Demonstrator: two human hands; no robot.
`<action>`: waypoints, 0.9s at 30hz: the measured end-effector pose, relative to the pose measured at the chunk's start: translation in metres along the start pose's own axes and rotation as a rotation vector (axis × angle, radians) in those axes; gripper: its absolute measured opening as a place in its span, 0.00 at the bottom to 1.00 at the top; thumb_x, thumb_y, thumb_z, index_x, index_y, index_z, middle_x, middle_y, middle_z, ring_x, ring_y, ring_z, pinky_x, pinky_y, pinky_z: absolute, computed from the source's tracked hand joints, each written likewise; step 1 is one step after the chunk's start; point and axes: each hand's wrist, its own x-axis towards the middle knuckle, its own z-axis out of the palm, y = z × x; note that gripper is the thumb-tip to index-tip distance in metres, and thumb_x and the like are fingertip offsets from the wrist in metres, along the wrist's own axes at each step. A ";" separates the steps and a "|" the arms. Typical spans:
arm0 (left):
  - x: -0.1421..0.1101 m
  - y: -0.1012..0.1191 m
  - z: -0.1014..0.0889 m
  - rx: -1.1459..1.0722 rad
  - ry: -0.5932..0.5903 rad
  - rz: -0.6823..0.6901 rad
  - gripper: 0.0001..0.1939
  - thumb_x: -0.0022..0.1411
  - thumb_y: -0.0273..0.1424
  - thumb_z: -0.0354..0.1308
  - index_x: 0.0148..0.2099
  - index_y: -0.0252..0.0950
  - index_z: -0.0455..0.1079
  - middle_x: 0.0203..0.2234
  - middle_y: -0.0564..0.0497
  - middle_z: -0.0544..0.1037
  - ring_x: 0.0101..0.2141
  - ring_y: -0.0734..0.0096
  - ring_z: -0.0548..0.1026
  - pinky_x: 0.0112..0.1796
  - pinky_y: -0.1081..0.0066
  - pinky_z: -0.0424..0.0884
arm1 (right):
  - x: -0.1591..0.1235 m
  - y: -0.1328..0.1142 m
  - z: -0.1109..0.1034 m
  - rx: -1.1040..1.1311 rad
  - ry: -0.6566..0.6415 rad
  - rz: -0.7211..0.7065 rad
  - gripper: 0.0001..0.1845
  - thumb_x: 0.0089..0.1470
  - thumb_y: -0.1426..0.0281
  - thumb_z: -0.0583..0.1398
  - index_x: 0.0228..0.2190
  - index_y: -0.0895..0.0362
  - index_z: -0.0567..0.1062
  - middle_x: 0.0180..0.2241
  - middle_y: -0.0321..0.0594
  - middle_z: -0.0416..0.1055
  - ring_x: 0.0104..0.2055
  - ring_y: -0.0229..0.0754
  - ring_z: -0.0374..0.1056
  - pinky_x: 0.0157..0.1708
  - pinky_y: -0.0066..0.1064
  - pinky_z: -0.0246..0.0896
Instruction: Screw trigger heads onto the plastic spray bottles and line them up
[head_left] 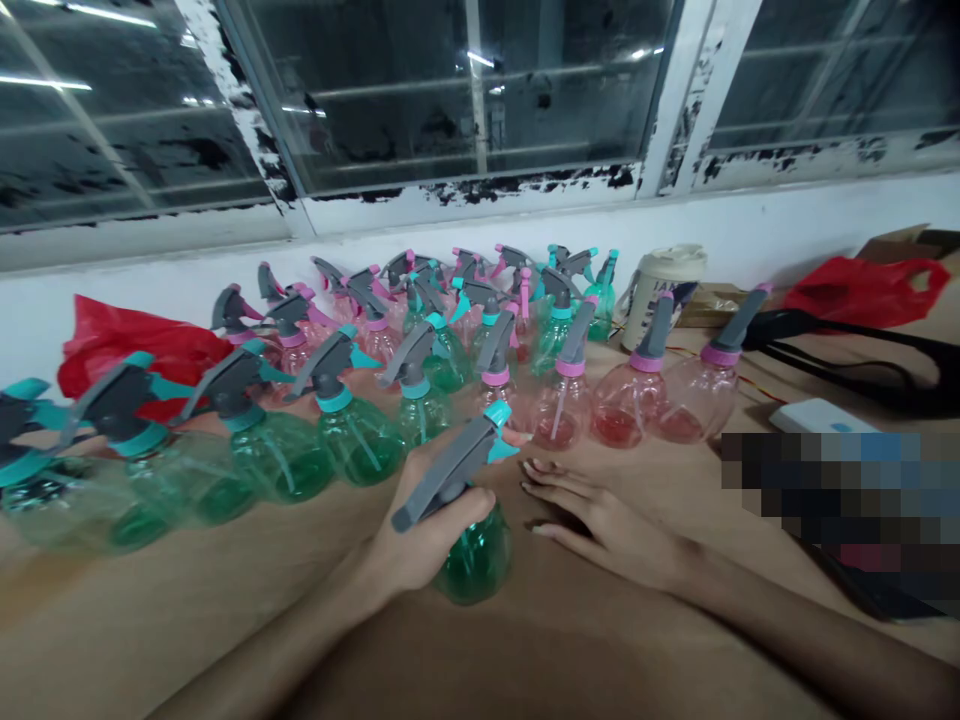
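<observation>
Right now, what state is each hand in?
Left hand: closed around a green spray bottle.
Right hand: open, palm down, nothing visible in its grip.

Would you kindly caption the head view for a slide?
Left hand grips a green spray bottle, right hand beside it, green and pink spray bottles behind.

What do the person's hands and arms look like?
The left forearm and right forearm are bare, with no sleeves showing. The left hand and right hand wear no gloves. The right fingers look slim, with longish nails.
</observation>
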 end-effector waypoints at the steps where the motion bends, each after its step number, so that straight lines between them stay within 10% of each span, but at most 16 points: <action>1: -0.001 -0.003 0.000 0.011 0.024 -0.013 0.03 0.50 0.33 0.51 0.28 0.41 0.65 0.19 0.57 0.62 0.22 0.70 0.60 0.24 0.69 0.59 | 0.000 0.000 0.000 -0.008 -0.005 0.001 0.28 0.59 0.57 0.51 0.58 0.54 0.59 0.60 0.42 0.55 0.62 0.45 0.49 0.60 0.45 0.48; 27: 0.003 0.018 -0.001 0.034 -0.071 -0.022 0.09 0.50 0.31 0.47 0.35 0.43 0.66 0.17 0.58 0.61 0.18 0.72 0.58 0.20 0.70 0.59 | -0.004 0.002 0.000 0.083 0.047 -0.010 0.26 0.58 0.59 0.54 0.57 0.50 0.60 0.60 0.37 0.57 0.62 0.46 0.49 0.60 0.46 0.47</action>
